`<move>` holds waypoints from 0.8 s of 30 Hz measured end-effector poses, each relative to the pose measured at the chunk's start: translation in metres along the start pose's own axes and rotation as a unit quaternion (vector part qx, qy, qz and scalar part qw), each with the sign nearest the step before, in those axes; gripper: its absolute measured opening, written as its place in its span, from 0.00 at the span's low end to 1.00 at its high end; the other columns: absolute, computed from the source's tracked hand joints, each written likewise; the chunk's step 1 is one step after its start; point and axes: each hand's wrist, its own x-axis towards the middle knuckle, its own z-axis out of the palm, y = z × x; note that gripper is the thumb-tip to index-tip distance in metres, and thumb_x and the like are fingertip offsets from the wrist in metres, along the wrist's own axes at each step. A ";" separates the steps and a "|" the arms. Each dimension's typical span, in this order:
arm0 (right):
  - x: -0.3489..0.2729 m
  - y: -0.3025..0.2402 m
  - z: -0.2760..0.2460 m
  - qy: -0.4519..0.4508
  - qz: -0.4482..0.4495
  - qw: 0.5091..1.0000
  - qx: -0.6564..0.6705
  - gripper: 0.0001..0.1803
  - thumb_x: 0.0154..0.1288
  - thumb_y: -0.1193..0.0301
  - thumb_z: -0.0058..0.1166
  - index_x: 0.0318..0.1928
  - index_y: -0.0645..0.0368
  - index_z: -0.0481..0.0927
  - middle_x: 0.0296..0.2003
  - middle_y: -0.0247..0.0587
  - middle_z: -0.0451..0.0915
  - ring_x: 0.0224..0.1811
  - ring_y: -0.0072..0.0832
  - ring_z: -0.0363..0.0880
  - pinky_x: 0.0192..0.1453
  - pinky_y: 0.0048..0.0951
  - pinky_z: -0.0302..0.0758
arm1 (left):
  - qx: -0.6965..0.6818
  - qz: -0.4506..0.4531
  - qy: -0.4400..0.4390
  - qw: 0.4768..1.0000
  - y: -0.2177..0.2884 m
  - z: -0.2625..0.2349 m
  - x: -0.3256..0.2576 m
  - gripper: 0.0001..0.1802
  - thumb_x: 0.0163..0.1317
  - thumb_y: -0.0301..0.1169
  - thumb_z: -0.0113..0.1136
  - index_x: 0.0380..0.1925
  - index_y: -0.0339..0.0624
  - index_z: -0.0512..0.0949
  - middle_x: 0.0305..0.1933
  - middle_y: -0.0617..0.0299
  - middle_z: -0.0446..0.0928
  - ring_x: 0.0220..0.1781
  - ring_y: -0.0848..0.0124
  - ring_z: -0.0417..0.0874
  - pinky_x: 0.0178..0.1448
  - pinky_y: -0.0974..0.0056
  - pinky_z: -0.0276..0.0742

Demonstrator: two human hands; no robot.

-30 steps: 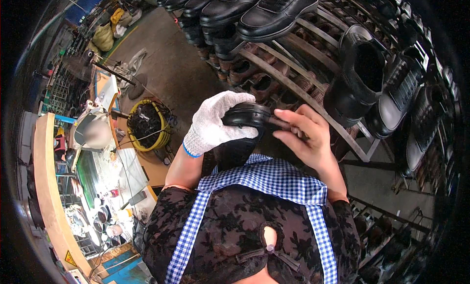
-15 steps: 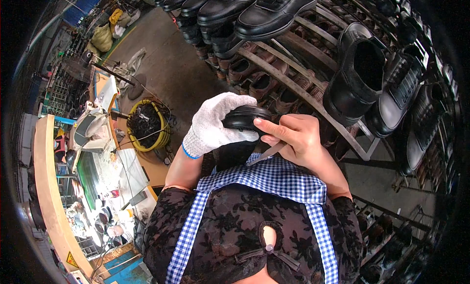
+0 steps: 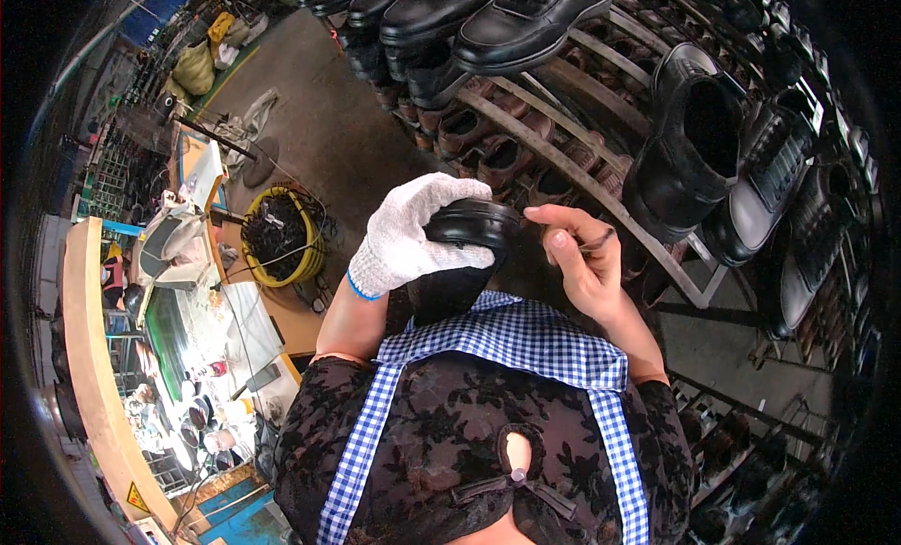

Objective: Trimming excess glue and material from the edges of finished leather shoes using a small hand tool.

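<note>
My left hand [image 3: 405,233], in a white knit glove with a blue cuff edge, grips a black leather shoe [image 3: 460,228] in front of my chest. Its rounded end points up and away, while the lower part hangs against my checked apron. Bare and just right of the shoe, my right hand [image 3: 587,263] has its index finger stretched toward the shoe's edge, with a small gap between. The thumb lies below that finger. A thin dark blade-like tool [image 3: 601,241] shows edge-on among the curled fingers; most of it is hidden.
Racks of black shoes [image 3: 535,24] stand ahead and to the right, close to my right hand; one large black shoe [image 3: 680,151] juts out nearby. At left are a yellow basket [image 3: 317,249] of dark scraps and a brightly lit, cluttered workbench [image 3: 84,329].
My right hand has pulled off the shoe's edge and shifted slightly right, its fingers loosening and turning. The pale blade that pointed down toward the apron no longer shows there. The shoe barely moved.
</note>
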 end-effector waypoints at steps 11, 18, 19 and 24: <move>0.010 0.008 0.008 -0.023 -0.291 0.951 -0.104 0.32 0.45 0.88 0.55 0.56 0.63 0.73 0.45 0.52 0.80 0.40 0.42 0.84 0.39 0.30 0.81 | -0.043 -0.008 -0.001 0.999 -0.003 0.001 0.000 0.34 0.33 0.24 0.79 0.46 0.39 0.77 0.45 0.60 0.79 0.49 0.70 0.80 0.56 0.65 0.75; 0.012 0.000 0.016 -0.043 -0.249 0.951 -0.178 0.34 0.43 0.85 0.59 0.57 0.60 0.74 0.44 0.50 0.81 0.29 0.35 0.82 0.29 0.27 0.78 | 0.027 0.013 -0.003 1.000 -0.001 0.000 -0.001 0.33 0.33 0.26 0.79 0.46 0.38 0.77 0.45 0.60 0.79 0.48 0.70 0.80 0.55 0.65 0.75; 0.015 0.001 0.016 -0.045 -0.252 0.953 -0.162 0.33 0.44 0.85 0.59 0.57 0.60 0.74 0.44 0.50 0.81 0.29 0.34 0.82 0.29 0.26 0.77 | 0.047 0.025 -0.004 0.999 -0.001 0.000 0.000 0.33 0.33 0.26 0.79 0.46 0.38 0.77 0.44 0.61 0.79 0.48 0.70 0.80 0.55 0.66 0.75; 0.000 0.011 0.004 0.023 -0.200 0.977 -0.069 0.28 0.53 0.89 0.46 0.57 0.64 0.70 0.44 0.54 0.80 0.40 0.42 0.84 0.38 0.30 0.80 | -0.033 -0.007 -0.006 0.999 0.000 -0.002 -0.002 0.33 0.35 0.27 0.79 0.46 0.37 0.77 0.44 0.60 0.78 0.48 0.70 0.80 0.56 0.66 0.75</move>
